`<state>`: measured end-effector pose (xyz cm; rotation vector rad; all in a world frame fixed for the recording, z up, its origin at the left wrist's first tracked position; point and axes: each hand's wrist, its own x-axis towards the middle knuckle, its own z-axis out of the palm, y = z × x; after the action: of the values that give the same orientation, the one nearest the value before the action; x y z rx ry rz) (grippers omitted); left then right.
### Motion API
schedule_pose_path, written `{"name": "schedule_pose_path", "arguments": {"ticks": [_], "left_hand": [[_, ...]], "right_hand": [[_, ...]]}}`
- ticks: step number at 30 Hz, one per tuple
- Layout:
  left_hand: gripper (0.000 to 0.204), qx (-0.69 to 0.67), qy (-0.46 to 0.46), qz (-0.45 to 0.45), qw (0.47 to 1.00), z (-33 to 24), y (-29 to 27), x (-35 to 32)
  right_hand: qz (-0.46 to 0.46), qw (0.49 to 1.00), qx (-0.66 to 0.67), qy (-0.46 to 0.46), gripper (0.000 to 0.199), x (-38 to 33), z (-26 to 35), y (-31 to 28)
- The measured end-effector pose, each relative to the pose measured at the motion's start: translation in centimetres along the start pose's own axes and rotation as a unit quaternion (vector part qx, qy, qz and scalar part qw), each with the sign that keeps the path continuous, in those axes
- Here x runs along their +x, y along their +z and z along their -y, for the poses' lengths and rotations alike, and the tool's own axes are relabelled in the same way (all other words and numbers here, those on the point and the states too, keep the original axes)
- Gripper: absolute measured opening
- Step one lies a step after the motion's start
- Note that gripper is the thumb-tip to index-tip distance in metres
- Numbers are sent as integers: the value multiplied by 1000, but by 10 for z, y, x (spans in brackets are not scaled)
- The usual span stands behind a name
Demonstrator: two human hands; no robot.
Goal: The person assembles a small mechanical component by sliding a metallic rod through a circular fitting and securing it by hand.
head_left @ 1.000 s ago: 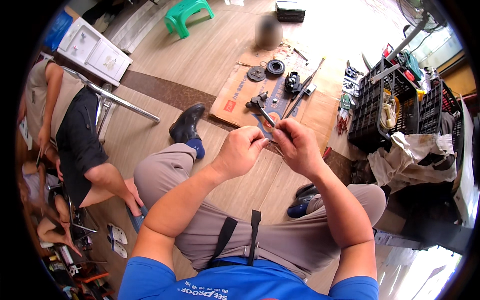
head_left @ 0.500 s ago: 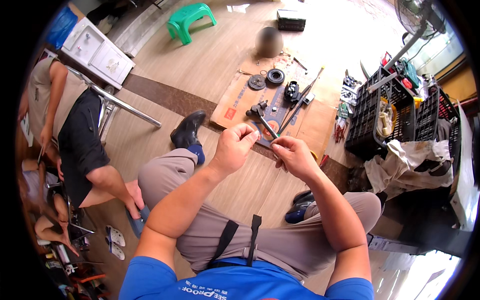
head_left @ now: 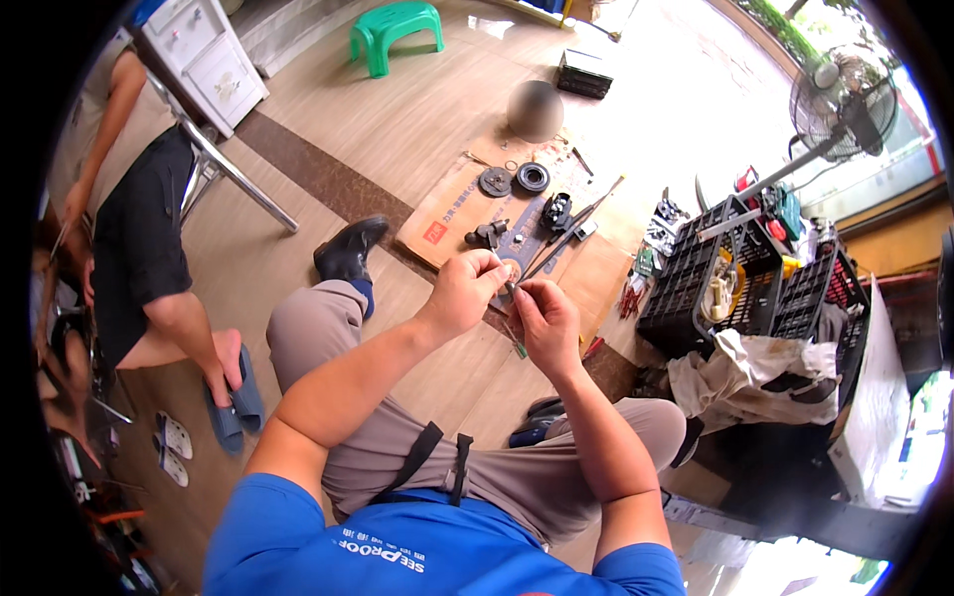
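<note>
My left hand (head_left: 465, 290) is closed, thumb against forefinger, over the near edge of a cardboard sheet (head_left: 596, 310). My right hand (head_left: 549, 326) pinches close beside it, fingertips almost touching the left ones. Between the two sits a small dark piece (head_left: 510, 287), too small to name. A thin rod with a green end (head_left: 520, 350) shows below the right fingers; whether they hold it I cannot tell. Past my hands lie a dark metal fitting (head_left: 487, 234), a round disc (head_left: 495, 182), a black ring (head_left: 533, 177), a black block-shaped part (head_left: 556, 211) and long thin tools (head_left: 576, 234).
Black plastic crates (head_left: 686, 288) full of parts stand at the right, a cloth (head_left: 760, 377) draped near them. A standing fan (head_left: 845, 104) rises behind. A green stool (head_left: 396, 35) and a black box (head_left: 584, 74) are farther off. A person (head_left: 149, 228) sits at the left.
My hands have drawn closer together, the right one moving left and down. The dark rod that reached from the fitting toward my right hand no longer shows there. The whole view has shifted.
</note>
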<state>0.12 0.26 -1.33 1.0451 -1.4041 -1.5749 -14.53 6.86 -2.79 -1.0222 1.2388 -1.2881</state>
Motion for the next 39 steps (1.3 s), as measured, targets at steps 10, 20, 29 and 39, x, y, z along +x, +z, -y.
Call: {"name": "schedule_pose_path", "arguments": {"ticks": [10,20,29,39], "left_hand": [[15,15,-37,-11,999,0,2,10],[16,160,-6,33,987,1,1,9],[14,128,-19,102,986,-3,3,8],[13,6,-90,138,986,10,-5,15]], "right_hand": [[-28,980,-179,-77,6,5,10,-1],[-1,968,-235,-90,7,13,31,-11],[-22,972,-227,-51,11,28,20,-30],[-20,994,-105,18,9,25,2,-28]]}}
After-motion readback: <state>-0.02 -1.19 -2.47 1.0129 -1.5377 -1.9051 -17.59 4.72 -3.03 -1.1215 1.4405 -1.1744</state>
